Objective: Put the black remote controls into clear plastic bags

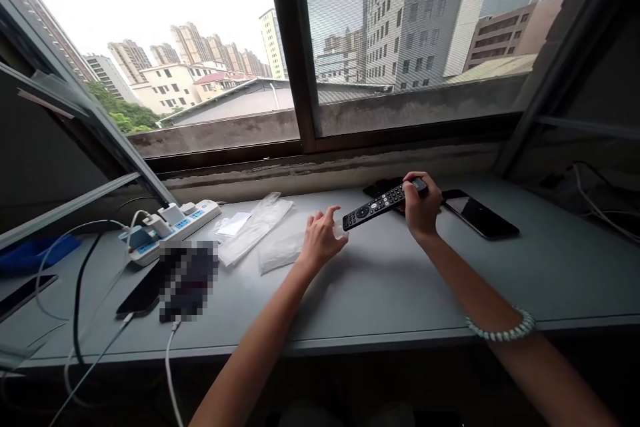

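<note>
A black remote control [375,205] with rows of buttons is gripped at its far right end by my right hand [423,203], thumb on top. It slants down to the left above the desk. My left hand [321,237] is at its lower end, thumb and index finger curved apart around a bit of clear plastic. That plastic appears to belong to the clear plastic bag [284,250] that trails out left of the hand. My left palm hides the middle of the bag. Whether the remote's tip touches the plastic, I cannot tell.
More plastic bags [255,230] with a white paper [233,223] lie left on the grey desk [400,293]. A power strip [175,230] with plugs and cables stands farther left, near a black phone [147,290]. Another phone [483,213] lies right. A window frame [307,140] rises behind.
</note>
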Motion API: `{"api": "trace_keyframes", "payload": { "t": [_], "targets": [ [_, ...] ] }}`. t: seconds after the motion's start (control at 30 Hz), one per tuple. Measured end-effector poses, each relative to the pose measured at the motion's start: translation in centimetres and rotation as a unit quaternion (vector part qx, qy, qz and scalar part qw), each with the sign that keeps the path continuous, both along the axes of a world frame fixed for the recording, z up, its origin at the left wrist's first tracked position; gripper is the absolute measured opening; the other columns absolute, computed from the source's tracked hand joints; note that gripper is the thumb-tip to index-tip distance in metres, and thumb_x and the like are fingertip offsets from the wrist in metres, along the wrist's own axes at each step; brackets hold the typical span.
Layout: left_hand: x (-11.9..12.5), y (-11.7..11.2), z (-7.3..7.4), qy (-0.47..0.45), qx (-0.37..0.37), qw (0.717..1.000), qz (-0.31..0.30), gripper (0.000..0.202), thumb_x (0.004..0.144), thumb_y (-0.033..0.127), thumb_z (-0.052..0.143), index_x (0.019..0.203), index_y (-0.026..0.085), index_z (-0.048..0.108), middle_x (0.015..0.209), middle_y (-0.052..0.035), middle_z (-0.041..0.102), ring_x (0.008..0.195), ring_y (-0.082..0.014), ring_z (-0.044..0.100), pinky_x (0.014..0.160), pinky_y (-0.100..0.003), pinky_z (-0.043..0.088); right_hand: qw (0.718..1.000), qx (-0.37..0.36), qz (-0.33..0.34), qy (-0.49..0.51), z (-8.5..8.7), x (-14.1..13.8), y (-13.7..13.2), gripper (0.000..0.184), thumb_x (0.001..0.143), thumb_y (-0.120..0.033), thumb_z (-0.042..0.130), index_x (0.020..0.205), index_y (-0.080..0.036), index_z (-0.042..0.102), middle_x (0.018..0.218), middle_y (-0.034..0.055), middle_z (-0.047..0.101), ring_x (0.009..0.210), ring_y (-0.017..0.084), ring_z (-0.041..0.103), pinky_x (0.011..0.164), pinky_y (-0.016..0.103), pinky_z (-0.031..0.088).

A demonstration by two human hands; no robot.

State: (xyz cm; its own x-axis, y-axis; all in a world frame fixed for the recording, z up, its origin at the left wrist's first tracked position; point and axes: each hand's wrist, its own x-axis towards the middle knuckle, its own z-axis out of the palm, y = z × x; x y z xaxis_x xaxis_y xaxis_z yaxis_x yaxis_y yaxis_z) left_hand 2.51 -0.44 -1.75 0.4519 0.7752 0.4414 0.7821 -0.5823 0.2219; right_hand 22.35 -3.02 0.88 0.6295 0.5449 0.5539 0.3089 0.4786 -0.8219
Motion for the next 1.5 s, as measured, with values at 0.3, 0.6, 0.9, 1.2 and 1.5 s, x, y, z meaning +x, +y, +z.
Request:
{"api": "trace_keyframes", "payload": {
  "t": [0.3, 0.6, 0.9, 1.2, 1.5],
  "targets": [
    [-1.2, 1.2, -0.6, 0.053, -0.020, 0.996, 0.068, 0.027, 0.083, 0.026, 0.051, 0.109, 0.018, 0.054, 0.106, -0.0093, 0.056, 0.102, -0.0237, 0.052, 0.089, -0.036, 0.036, 0.950, -0.079, 0.069, 0.293, 0.4, 0.8, 1.0, 0.014, 0.072, -0.033, 0.055, 0.079, -0.022, 0.059, 0.056, -0.0037, 0.049, 0.041, 0.010, 0.045, 0.032, 0.021, 0.031],
    [-1.7, 1.2, 0.8, -0.021, -0.039, 0.992, 0.115, 0.035, 0.091, 0.042, 0.042, 0.069, 0.019, 0.058, 0.072, -0.0014, 0.063, 0.064, -0.0149, 0.055, 0.064, -0.025, 0.034, 0.926, -0.114, 0.188, 0.306, 0.5, 0.1, 1.5, 0.035, 0.070, -0.036, 0.070, 0.093, -0.024, 0.046, 0.072, -0.0016, 0.066, 0.062, 0.015, 0.067, 0.038, 0.015, 0.044],
    [-1.2, 1.3, 0.0, -0.077, 0.073, 0.992, 0.073, 0.031, 0.084, 0.027, 0.052, 0.114, 0.017, 0.050, 0.104, -0.0091, 0.059, 0.099, -0.0242, 0.052, 0.085, -0.037, 0.038, 0.923, -0.043, 0.165, 0.346, 0.7, 0.1, 1.2, 0.038, 0.067, -0.029, 0.072, 0.088, -0.025, 0.040, 0.085, -0.0042, 0.060, 0.065, 0.013, 0.067, 0.043, 0.015, 0.050],
    [-1.8, 2.3, -1.7, 0.020, -0.010, 1.000, -0.013, 0.063, 0.081, 0.003, 0.030, 0.140, 0.021, 0.032, 0.148, -0.0108, 0.026, 0.136, -0.0257, 0.026, 0.106, -0.044, 0.029, 0.922, -0.091, 0.171, 0.335, 0.5, -0.4, 1.2, 0.039, 0.064, -0.031, 0.071, 0.087, -0.025, 0.040, 0.093, -0.0024, 0.057, 0.068, 0.013, 0.066, 0.040, 0.015, 0.048],
    [-1.9, 0.9, -1.0, 0.098, -0.135, 0.986, -0.012, 0.045, 0.092, 0.037, 0.036, 0.135, 0.023, 0.043, 0.144, -0.0116, 0.037, 0.133, -0.0269, 0.032, 0.110, -0.051, 0.017, 0.925, -0.125, 0.182, 0.309, 0.2, -0.6, 0.7, 0.035, 0.069, -0.033, 0.068, 0.088, -0.025, 0.041, 0.099, -0.0005, 0.056, 0.072, 0.013, 0.066, 0.042, 0.015, 0.048]
  ]
}}
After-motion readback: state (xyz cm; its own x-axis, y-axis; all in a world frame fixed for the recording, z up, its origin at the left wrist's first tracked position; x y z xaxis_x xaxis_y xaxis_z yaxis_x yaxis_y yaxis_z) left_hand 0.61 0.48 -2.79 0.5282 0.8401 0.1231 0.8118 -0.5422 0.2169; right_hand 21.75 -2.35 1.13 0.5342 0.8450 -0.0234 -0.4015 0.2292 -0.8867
